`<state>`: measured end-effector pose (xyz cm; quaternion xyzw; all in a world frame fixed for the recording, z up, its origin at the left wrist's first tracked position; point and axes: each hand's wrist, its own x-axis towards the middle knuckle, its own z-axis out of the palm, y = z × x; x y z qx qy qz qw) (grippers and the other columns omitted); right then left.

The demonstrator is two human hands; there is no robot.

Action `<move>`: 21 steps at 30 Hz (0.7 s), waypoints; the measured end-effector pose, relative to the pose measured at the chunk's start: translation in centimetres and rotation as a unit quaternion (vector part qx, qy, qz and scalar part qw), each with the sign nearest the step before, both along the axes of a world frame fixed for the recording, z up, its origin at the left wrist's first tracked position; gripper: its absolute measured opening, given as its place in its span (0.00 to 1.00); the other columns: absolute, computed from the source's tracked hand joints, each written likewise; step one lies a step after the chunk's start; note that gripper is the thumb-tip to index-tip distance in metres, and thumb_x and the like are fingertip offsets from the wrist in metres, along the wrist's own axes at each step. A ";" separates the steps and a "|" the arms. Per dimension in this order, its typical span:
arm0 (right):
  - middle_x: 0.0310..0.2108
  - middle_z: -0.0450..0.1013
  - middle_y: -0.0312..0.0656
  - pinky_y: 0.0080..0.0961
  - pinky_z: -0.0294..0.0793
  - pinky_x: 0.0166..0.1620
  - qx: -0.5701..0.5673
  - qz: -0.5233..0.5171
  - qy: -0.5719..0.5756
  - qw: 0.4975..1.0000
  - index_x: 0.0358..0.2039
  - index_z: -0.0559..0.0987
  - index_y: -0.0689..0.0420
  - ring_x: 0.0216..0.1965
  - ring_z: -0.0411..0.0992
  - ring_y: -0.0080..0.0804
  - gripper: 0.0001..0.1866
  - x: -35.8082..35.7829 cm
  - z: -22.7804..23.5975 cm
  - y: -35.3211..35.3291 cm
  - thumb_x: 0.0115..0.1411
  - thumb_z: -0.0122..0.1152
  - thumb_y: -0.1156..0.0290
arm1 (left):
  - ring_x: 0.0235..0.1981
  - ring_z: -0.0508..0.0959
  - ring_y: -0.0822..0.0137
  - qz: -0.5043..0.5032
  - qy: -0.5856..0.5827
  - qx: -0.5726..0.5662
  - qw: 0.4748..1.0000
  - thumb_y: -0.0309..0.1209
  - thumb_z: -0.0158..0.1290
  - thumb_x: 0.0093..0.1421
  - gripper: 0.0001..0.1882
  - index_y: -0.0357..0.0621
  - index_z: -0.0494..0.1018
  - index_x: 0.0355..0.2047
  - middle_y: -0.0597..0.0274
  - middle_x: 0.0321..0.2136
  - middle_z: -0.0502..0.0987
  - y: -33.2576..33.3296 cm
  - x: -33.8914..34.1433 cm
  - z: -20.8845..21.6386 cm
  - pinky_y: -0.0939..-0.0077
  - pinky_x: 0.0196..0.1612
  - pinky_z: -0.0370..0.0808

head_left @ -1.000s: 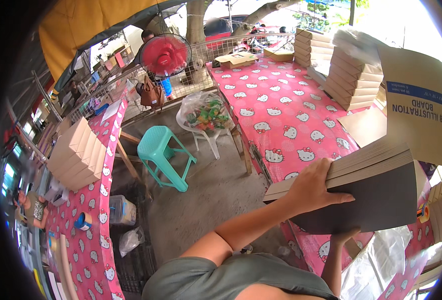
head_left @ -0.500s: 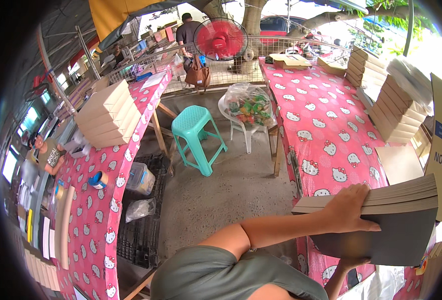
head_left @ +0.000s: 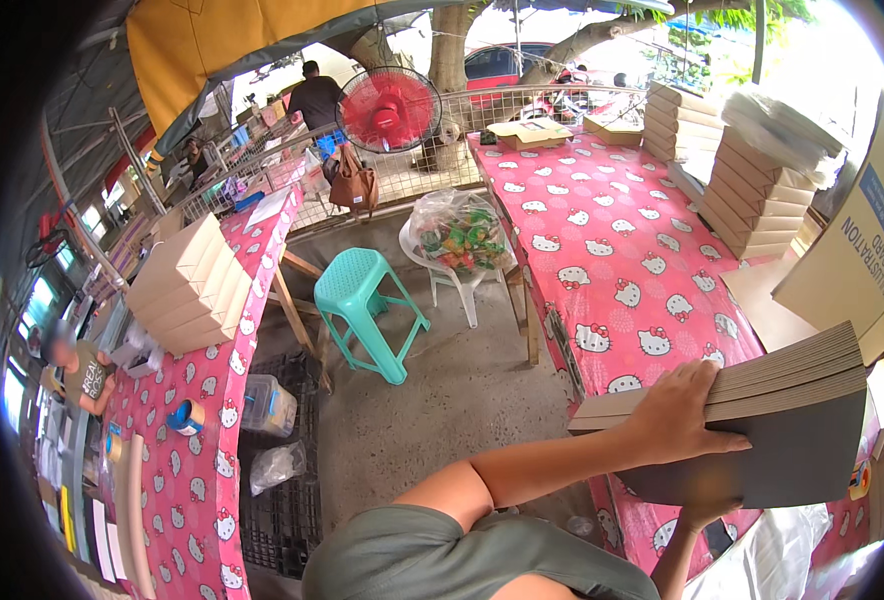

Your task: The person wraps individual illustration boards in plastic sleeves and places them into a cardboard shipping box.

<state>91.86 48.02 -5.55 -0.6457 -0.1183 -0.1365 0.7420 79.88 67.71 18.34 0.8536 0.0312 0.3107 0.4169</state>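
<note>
A thick stack of boards (head_left: 762, 460), with a black face toward me and tan edges, is held tilted over the right-hand table. My left hand (head_left: 684, 415) grips its upper edge, the thumb pressed on the black face and the fingers over the board edges. My right hand (head_left: 710, 508) is under the lower edge, its fingers mostly hidden by the stack. Behind the stack, a large tan cardboard piece (head_left: 847, 255) with blue printing leans at the right. A bare tan board (head_left: 762, 300) lies on the table beside it.
The right table (head_left: 602, 220) has a pink patterned cover and stacked brown packages (head_left: 757, 195). A left table (head_left: 207, 400) carries more packages (head_left: 192, 285). Between them stand a teal stool (head_left: 362, 300) and a white chair (head_left: 462, 285) with a bag on it. A red fan (head_left: 390, 110) stands beyond.
My view has swung right, so the surroundings sit farther left. Both hands keep the stack, which has risen slightly in view. The printed cardboard leans at a greater tilt.
</note>
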 end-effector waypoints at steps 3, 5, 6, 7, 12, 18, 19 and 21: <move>0.50 0.59 0.49 0.38 0.63 0.51 0.041 -0.032 0.005 0.999 0.51 0.60 0.64 0.51 0.60 0.40 0.38 0.1 -0.6 -0.1 0.56 0.32 0.40 | 0.39 0.67 0.51 -0.006 0.007 0.000 1.000 0.52 0.60 0.39 0.40 0.34 0.59 0.43 0.48 0.34 0.66 -0.2 -0.3 0.3 0.61 0.42 0.63; 0.50 0.60 0.48 0.38 0.62 0.51 0.051 -0.019 0.004 0.999 0.50 0.61 0.62 0.50 0.61 0.40 0.34 0.5 -0.9 -0.6 0.58 0.35 0.44 | 0.39 0.67 0.51 -0.007 0.000 -0.001 1.000 0.52 0.60 0.39 0.40 0.34 0.59 0.43 0.48 0.34 0.66 -0.5 -0.4 0.5 0.60 0.42 0.63; 0.51 0.58 0.47 0.40 0.57 0.53 0.031 0.011 0.002 0.999 0.51 0.60 0.60 0.51 0.59 0.40 0.32 0.6 -1.2 -1.2 0.58 0.34 0.44 | 0.39 0.67 0.50 -0.003 -0.011 0.000 1.000 0.52 0.60 0.39 0.40 0.34 0.59 0.43 0.48 0.34 0.66 -0.7 -0.3 0.3 0.60 0.42 0.63; 0.53 0.56 0.47 0.40 0.55 0.55 0.031 0.028 0.011 0.999 0.52 0.59 0.59 0.53 0.57 0.40 0.33 0.7 -1.1 -1.5 0.58 0.31 0.43 | 0.39 0.67 0.50 0.000 -0.022 -0.003 1.000 0.52 0.60 0.39 0.40 0.34 0.58 0.43 0.48 0.34 0.66 -0.8 -0.3 0.2 0.60 0.42 0.63; 0.56 0.52 0.46 0.40 0.52 0.57 0.013 0.047 0.011 0.999 0.55 0.55 0.56 0.56 0.53 0.40 0.34 0.9 -1.5 -1.8 0.58 0.30 0.42 | 0.42 0.66 0.48 -0.007 -0.008 -0.004 1.000 0.52 0.60 0.39 0.42 0.32 0.58 0.45 0.46 0.37 0.65 -1.0 -1.1 0.2 0.59 0.46 0.62; 0.52 0.57 0.45 0.38 0.57 0.54 0.131 0.037 0.020 0.990 0.53 0.57 0.57 0.52 0.57 0.38 0.31 0.5 -1.0 -0.5 0.57 0.38 0.47 | 0.44 0.66 0.47 -0.019 -0.005 0.017 1.000 0.53 0.59 0.39 0.43 0.31 0.58 0.45 0.44 0.39 0.66 -1.7 -0.7 0.5 0.59 0.47 0.62; 0.51 0.58 0.45 0.38 0.58 0.53 0.176 0.048 0.026 0.983 0.53 0.58 0.58 0.52 0.58 0.38 0.31 0.3 -0.9 0.0 0.57 0.39 0.48 | 0.43 0.66 0.47 -0.019 -0.021 0.028 0.999 0.53 0.59 0.39 0.43 0.32 0.58 0.45 0.44 0.39 0.66 -1.7 -0.7 0.3 0.59 0.47 0.63; 0.50 0.59 0.44 0.37 0.59 0.52 0.270 0.065 0.036 0.960 0.53 0.59 0.58 0.50 0.59 0.37 0.30 -0.4 -1.0 0.6 0.56 0.42 0.49 | 0.40 0.69 0.50 -0.002 -0.033 0.039 0.999 0.52 0.61 0.38 0.42 0.35 0.59 0.45 0.47 0.36 0.68 -1.4 -0.8 0.6 0.61 0.43 0.66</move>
